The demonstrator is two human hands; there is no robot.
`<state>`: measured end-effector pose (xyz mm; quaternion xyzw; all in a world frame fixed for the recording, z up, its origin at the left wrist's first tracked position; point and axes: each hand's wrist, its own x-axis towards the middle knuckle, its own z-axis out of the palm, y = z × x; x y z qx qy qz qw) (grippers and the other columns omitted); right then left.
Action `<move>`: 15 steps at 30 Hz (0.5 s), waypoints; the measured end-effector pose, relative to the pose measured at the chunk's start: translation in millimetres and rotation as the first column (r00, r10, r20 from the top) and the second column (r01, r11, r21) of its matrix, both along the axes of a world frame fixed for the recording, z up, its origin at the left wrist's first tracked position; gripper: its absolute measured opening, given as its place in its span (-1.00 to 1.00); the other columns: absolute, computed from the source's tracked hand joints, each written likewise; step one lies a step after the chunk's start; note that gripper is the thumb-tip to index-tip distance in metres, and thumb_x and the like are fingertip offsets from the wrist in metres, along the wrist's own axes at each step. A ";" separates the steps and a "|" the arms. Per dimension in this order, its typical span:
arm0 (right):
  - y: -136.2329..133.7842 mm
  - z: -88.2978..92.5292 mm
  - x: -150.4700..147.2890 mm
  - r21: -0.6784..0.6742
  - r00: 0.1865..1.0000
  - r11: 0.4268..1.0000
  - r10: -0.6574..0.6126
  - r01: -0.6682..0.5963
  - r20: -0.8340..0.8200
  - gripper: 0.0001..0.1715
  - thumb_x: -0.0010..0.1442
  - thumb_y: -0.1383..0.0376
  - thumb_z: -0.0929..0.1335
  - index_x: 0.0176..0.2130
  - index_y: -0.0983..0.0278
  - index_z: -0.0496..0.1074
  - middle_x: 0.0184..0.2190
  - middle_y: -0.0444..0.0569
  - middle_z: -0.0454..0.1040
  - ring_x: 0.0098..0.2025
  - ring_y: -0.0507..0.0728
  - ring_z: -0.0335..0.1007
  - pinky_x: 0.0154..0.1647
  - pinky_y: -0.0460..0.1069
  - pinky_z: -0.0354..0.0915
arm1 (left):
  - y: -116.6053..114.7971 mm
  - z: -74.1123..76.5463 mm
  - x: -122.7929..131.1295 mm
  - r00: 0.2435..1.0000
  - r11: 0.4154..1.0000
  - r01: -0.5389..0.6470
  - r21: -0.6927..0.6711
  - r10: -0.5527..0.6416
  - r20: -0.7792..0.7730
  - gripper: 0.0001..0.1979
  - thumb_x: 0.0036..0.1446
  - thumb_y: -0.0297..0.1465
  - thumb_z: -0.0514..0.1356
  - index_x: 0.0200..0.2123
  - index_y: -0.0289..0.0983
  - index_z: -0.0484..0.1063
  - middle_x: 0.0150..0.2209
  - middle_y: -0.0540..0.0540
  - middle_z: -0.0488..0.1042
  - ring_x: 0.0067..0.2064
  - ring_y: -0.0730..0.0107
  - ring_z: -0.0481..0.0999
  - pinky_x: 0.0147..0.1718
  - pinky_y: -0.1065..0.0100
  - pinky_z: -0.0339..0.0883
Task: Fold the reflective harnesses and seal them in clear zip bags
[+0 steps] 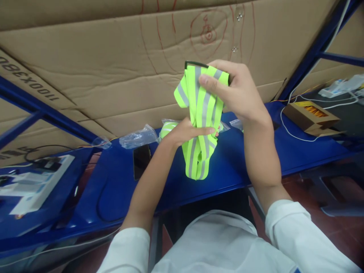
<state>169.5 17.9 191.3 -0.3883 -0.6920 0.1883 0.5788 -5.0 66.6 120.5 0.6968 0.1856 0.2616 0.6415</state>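
A folded neon-yellow reflective strap [204,110] with grey stripes hangs in front of me above the blue table. Its top edge has a black buckle or slider [196,63]. My right hand [231,85] pinches the upper right of the bundle, thumb across its front. Lower down, my left hand [190,132] is wrapped around the middle, with its thumb over the front layers. The strap's looped lower end dangles below that hand. Behind the bundle, more yellow-green material [167,130] in clear plastic lies partly hidden on the table.
Toward the back of the blue table [227,167] lie a clear plastic bag [139,137] and a dark phone-like slab [141,161]. An open cardboard box [311,115] stands at right among white cables. A cardboard wall [113,72] rises behind, between blue metal frames.
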 end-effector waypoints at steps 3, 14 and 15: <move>18.5 -4.7 3.1 -0.170 0.974 0.983 0.028 -0.068 -0.226 -0.55 0.18 -0.12 0.51 -0.39 0.18 0.50 -0.40 -0.07 0.52 -0.37 0.07 0.36 -0.37 -0.01 0.31 | 1.9 -4.7 1.3 1.000 1.000 -0.018 0.015 0.018 0.009 -0.54 0.03 -0.18 0.55 -0.09 -0.32 0.61 -0.23 -0.18 0.70 -0.18 0.09 0.72 -0.16 0.16 0.65; 39.9 -23.0 14.0 -0.303 0.988 0.941 0.139 -0.153 -0.069 -0.73 0.25 0.08 0.54 -0.23 0.22 0.58 -0.28 -0.14 0.58 -0.26 0.03 0.45 -0.29 -0.09 0.35 | 3.8 8.5 -15.5 0.996 0.946 -0.071 0.316 0.083 -0.022 -0.58 0.17 -0.10 0.45 -0.08 -0.30 0.63 -0.20 -0.16 0.71 -0.19 0.15 0.72 -0.20 0.26 0.64; 38.0 -22.2 13.9 -0.255 0.992 0.959 0.119 -0.124 -0.033 -0.73 0.28 0.07 0.52 -0.23 0.22 0.58 -0.28 -0.14 0.58 -0.23 0.04 0.46 -0.26 -0.09 0.36 | 4.4 8.2 -15.4 0.995 0.943 -0.092 0.319 0.102 -0.014 -0.59 0.17 -0.10 0.45 -0.10 -0.30 0.63 -0.22 -0.16 0.71 -0.20 0.17 0.71 -0.21 0.27 0.63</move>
